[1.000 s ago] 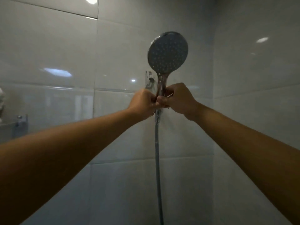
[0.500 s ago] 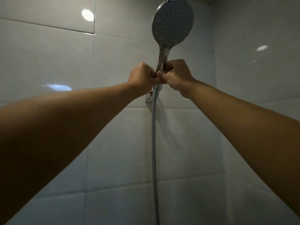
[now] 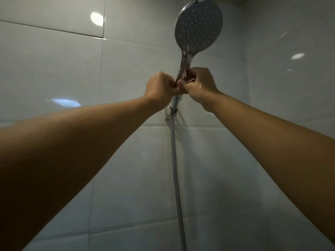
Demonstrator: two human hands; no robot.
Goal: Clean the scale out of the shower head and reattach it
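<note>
Both hands' grip [image 3: 178,86] around smooth chrome shower handle [image 3: 184,67]

The shower head [image 3: 198,27] is held upright, its round face directly above the grip and its handle running down through it. The left hand [image 3: 160,87] is closed on the handle from the left, the right hand [image 3: 200,86] from the right, the two touching at the handle. Just below the grip, the wall bracket [image 3: 172,110] is fixed to the tiled wall [image 3: 54,69], which lies behind everything. The hose [image 3: 176,178] hangs straight down from beneath the grip, in front of the wall.
</note>
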